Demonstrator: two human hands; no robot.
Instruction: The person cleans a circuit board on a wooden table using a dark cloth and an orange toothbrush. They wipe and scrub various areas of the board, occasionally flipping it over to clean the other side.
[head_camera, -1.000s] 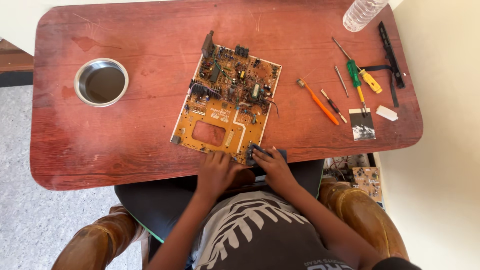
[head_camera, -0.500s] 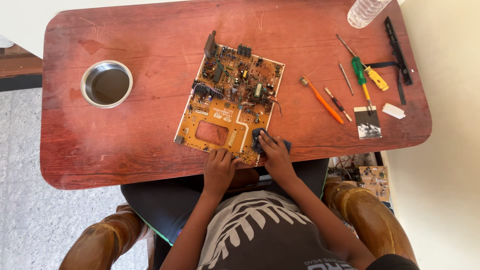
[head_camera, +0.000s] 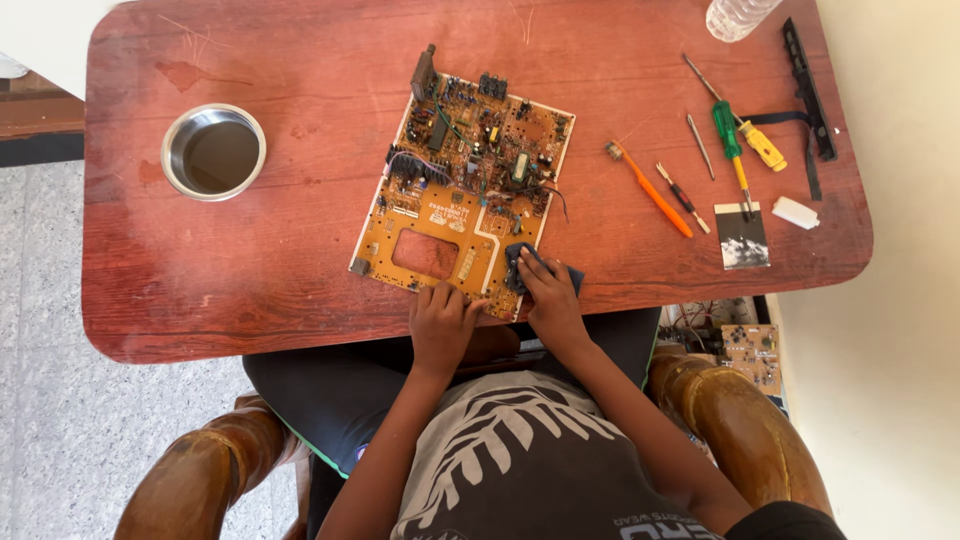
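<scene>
1. Seated at a reddish wooden counter, seen from above over the person's own head and lap.
2. Orange circuit board lying flat near the middle of the counter, tilted a little, crowded with components at the far end and barer at the near end, with a rectangular cut-out showing the wood.
3. Left hand resting fingertips-down on the board's near edge, fingers curled, holding nothing, pinning the board.
4. Right hand pressed onto a dark blue cloth at the board's near right corner, fingers bent over it; cloth partly on the board, partly on the counter.
5. Grip on the cloth probably a press rather than a full clench, fingers hiding most of it.
6. Steel bowl of dark liquid standing well apart at the left.
7. To the right of the board: orange-handled brush, a small red-handled tool, a green screwdriver, a yellow-handled screwdriver, a thin metal pick.
8. Further right: a black strap, a white eraser-like block, a small dark card.
9. Clear plastic bottle at the far edge, cut off by the frame.
10. Second small circuit board lower down, beside the right knee.
</scene>
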